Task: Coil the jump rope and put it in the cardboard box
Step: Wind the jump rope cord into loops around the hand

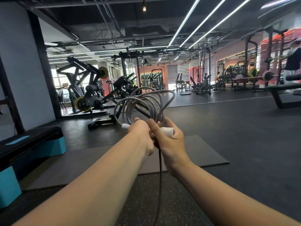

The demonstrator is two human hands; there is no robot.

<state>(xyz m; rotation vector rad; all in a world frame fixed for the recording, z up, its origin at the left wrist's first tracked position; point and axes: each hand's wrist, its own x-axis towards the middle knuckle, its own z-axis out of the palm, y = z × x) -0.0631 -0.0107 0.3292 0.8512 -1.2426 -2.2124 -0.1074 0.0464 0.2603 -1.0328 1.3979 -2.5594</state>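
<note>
Both hands meet at frame centre: the right hand (169, 136) wraps a white handle (167, 132), the left hand (141, 132) pinches the jump rope (141, 101) coils standing above; one loose strand hangs straight down.

Light: your view is evenly bright, lit by the ceiling light strips (202, 22).
Glare: windows (57, 79) at your left blow out.
Edges: wide-angle bending; person (293, 62) far right blurred.

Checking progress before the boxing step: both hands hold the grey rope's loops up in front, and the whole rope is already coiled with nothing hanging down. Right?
Not quite. The head view shows a strand of the jump rope hanging down between the left hand and right hand. Otherwise correct.
</note>
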